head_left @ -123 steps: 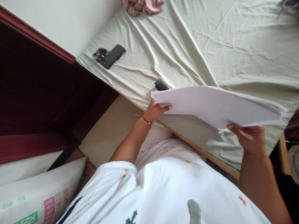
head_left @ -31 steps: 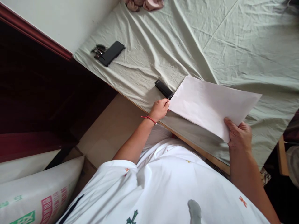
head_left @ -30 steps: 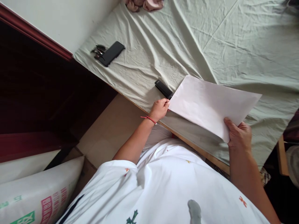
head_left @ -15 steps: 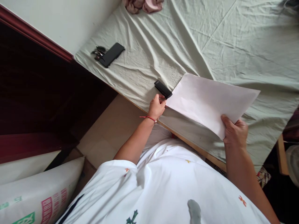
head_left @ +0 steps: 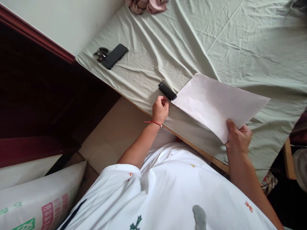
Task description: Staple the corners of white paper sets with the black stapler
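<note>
A stack of white paper sheets [head_left: 213,102] lies slanted over the pale green bed sheet [head_left: 240,41]. My right hand [head_left: 237,139] grips its near right corner, thumb on top. A small black stapler [head_left: 167,91] rests on the sheet right at the paper's left corner. My left hand [head_left: 160,108], with a red string at the wrist, hovers just below the stapler's near end. Its fingers are curled in and hold nothing, and it is off the paper.
A black phone [head_left: 114,56] and a bunch of keys [head_left: 100,53] lie at the bed's far left corner. Pink cloth [head_left: 147,4] sits at the top. Dark wooden furniture [head_left: 35,95] stands left; a printed white sack [head_left: 35,198] lies on the floor.
The paper came down from a raised hold onto the bed. My left hand let go of its left corner and moved to the stapler's near end; my right hand keeps its grip.
</note>
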Demonstrator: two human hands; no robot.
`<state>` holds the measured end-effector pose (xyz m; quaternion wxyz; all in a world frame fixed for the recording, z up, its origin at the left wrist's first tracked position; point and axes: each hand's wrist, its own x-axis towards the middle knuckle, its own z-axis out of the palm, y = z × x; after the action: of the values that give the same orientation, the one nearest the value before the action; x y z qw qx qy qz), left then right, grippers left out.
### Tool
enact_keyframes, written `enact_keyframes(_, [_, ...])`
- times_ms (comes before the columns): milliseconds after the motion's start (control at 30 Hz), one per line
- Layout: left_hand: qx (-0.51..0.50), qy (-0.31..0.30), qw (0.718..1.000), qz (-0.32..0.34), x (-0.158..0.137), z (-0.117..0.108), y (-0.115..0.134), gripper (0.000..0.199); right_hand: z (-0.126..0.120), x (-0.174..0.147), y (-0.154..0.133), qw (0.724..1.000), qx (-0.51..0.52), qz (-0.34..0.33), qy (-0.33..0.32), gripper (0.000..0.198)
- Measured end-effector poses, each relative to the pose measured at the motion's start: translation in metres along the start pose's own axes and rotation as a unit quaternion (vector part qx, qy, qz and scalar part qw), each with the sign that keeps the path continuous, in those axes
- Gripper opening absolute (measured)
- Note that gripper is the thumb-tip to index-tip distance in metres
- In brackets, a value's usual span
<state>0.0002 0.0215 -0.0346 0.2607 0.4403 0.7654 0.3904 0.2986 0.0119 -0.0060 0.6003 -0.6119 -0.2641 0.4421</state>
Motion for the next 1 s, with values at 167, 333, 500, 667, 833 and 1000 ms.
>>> enact_keyframes(167, [0.096,0.054,0.977,0.18,-0.009,-0.01,0.006,0.045,0.0,-0.004,0.005,1.0,-0.001,0.006,0.008,0.034])
enact_keyframes(333, [0.133,0.002,0.962,0.237,-0.01,-0.014,0.002,0.053,-0.002,-0.005,0.008,1.0,-0.007,0.006,0.01,0.035])
enact_keyframes(500, [0.147,0.013,0.961,0.234,-0.005,-0.016,0.002,0.052,-0.004,-0.004,0.011,1.0,-0.016,0.004,0.012,0.036])
enact_keyframes(667, [0.142,0.017,0.962,0.234,-0.003,-0.014,0.003,0.052,-0.007,-0.002,0.016,1.0,-0.022,0.002,0.012,0.035])
enact_keyframes(833, [0.157,0.03,0.959,0.234,-0.004,-0.011,0.004,0.049,-0.006,-0.003,0.018,1.0,-0.026,0.0,0.008,0.033])
enact_keyframes(1000, [0.151,0.024,0.963,0.221,-0.004,-0.009,0.0,0.045,-0.005,-0.002,0.02,0.999,-0.032,-0.001,0.011,0.032])
